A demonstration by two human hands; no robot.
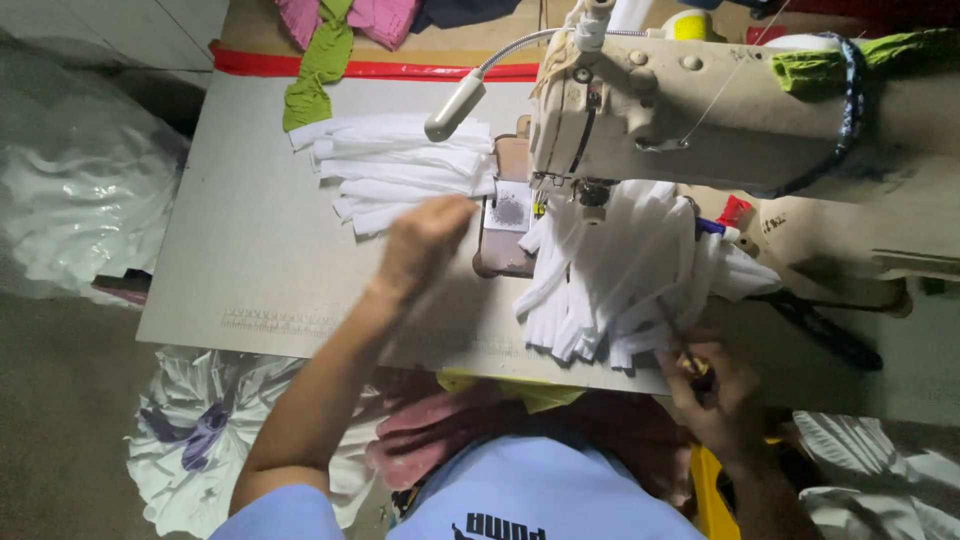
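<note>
My left hand (425, 240) reaches out over the grey table (250, 250), its fingers on the near edge of a stack of folded white fabric strips (400, 170). My right hand (712, 385) is at the table's front edge, closed around a small dark and yellow tool, maybe a thread snipper. It touches the lower end of a heap of white strips (620, 270) lying under the sewing machine (700, 110). The tool is mostly hidden by my fingers.
A gooseneck lamp (455, 105) arches from the machine over the stack. Green cloth (318, 70) and pink cloth lie at the table's far edge by a red strip. Plastic bags of white fabric (80, 200) sit on the floor to the left and below.
</note>
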